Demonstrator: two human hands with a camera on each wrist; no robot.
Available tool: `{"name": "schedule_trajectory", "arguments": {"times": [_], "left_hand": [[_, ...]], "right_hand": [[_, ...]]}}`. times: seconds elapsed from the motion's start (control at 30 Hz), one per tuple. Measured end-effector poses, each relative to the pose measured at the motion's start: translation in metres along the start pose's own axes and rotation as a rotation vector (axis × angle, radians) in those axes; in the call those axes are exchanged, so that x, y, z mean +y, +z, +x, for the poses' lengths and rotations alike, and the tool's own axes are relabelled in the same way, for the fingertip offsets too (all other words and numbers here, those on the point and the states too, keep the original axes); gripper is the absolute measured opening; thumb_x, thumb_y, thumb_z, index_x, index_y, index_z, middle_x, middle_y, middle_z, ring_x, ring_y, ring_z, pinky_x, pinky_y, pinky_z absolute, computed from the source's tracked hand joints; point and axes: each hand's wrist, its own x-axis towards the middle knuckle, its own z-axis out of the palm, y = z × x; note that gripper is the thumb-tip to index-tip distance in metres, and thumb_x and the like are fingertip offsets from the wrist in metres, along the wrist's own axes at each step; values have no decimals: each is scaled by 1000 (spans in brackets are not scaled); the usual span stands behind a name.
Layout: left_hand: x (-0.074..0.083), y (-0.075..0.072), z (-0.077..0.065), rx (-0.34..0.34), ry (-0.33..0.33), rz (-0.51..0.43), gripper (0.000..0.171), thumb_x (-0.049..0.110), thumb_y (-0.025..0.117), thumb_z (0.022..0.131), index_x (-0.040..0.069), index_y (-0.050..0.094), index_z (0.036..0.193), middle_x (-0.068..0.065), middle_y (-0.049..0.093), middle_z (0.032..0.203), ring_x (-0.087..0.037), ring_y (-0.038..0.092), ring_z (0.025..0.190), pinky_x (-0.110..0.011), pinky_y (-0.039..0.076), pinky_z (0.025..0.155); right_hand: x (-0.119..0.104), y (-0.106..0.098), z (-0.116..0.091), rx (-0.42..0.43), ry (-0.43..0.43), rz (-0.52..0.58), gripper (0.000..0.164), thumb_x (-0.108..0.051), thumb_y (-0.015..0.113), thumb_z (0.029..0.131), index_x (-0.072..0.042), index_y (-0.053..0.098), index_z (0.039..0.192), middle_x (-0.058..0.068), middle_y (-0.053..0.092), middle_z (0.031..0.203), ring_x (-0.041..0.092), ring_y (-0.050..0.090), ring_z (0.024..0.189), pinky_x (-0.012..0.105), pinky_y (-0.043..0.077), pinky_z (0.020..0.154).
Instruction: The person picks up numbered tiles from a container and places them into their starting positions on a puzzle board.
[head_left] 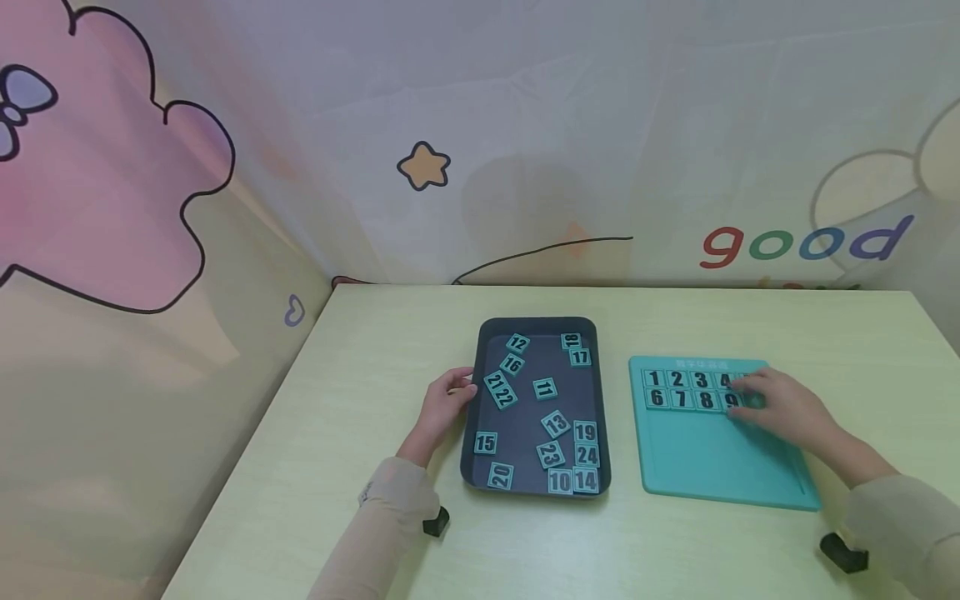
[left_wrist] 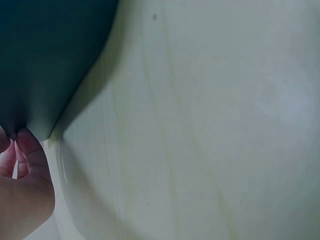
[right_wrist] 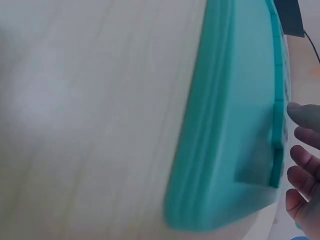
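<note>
My left hand (head_left: 442, 408) holds the left rim of a dark tray (head_left: 517, 425), its thumb and fingertips (left_wrist: 31, 142) meeting at the edge in the left wrist view. Scattered in the tray lie several teal number tiles, among them an 11 tile (head_left: 545, 389) and a 15 tile (head_left: 486, 442). To the right is a teal number board (head_left: 712, 458) with two rows of tiles along its top. Over the right end of those rows is my right hand (head_left: 787, 408), fingers spread and loosely bent by the 4 and the 9 tile (head_left: 732, 400), partly covering that end.
Both tray and board lie on a pale wooden table (head_left: 360, 358), with a strip of tabletop between them. A printed cloth (head_left: 525, 125) hangs behind the table's back edge. Small black devices (head_left: 843, 552) sit under both sleeves at the wrists.
</note>
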Motion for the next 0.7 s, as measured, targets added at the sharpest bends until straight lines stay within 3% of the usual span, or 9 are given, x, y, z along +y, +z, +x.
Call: {"name": "schedule_trajectory", "arguments": {"times": [0.27, 0.5, 0.7], "left_hand": [[-2, 1, 0, 21, -2, 7, 32, 10, 53, 86, 10, 54, 119, -9, 54, 100, -18, 51, 87, -29, 45, 80], [-2, 1, 0, 18, -14, 14, 32, 12, 53, 87, 12, 54, 119, -8, 54, 101, -18, 51, 89, -30, 45, 82], [-1, 1, 0, 18, -22, 15, 33, 13, 53, 87, 13, 53, 120, -8, 54, 103, -18, 51, 90, -29, 45, 83]], "right_hand": [[-28, -7, 5, 71, -70, 64, 37, -16, 66, 75, 2, 59, 107, 19, 57, 93, 30, 52, 84, 43, 45, 66], [-55, -6, 9, 85, -138, 90, 36, -13, 67, 74, 0, 60, 106, 15, 57, 93, 23, 51, 76, 26, 42, 58], [-73, 0, 14, 46, -162, 121, 37, -16, 67, 75, -3, 60, 109, 14, 57, 99, 25, 54, 83, 32, 46, 64]]}}
